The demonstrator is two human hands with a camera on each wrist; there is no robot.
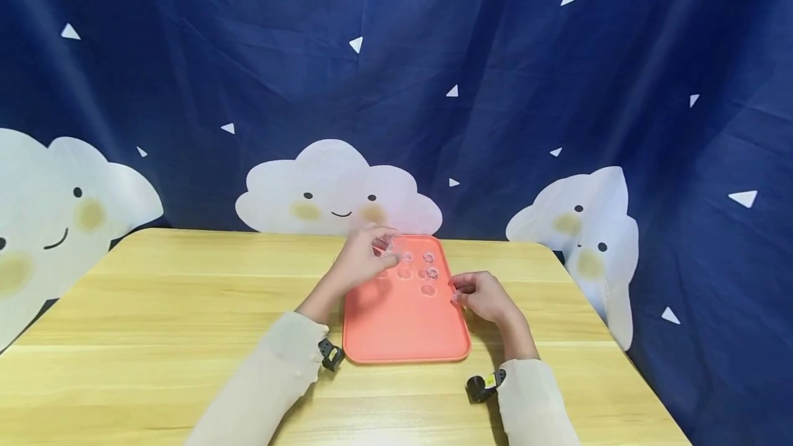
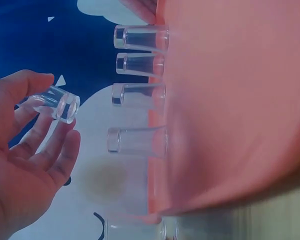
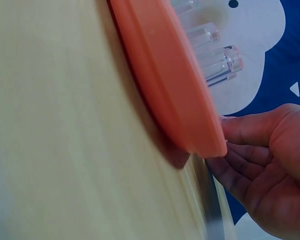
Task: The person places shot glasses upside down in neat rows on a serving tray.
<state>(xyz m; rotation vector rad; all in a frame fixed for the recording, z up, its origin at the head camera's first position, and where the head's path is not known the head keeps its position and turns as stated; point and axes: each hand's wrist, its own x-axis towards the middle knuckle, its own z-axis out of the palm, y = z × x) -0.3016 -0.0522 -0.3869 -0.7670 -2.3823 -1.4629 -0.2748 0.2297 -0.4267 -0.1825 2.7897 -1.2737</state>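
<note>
In the head view my left hand [image 1: 362, 260] is raised over the far left part of an orange-pink tray [image 1: 405, 329]. It holds a small clear shot glass [image 2: 65, 106] between thumb and fingers, tilted and apart from the tray. Several more clear shot glasses [image 2: 140, 95] stand on the tray's far half, their thick ends up in the left wrist view. At the tray's right edge, my right hand [image 1: 486, 294] pinches the rim between thumb and fingers; the right wrist view shows this hand [image 3: 270, 155] at the tray's edge [image 3: 210, 142].
The tray lies on a light wooden table [image 1: 186, 336]. Outside the tray in the left wrist view is another clear glass [image 2: 135, 228], partly cut off. Behind the table hangs a dark blue curtain [image 1: 396, 88] with clouds and triangles. A small black camera sits at each wrist.
</note>
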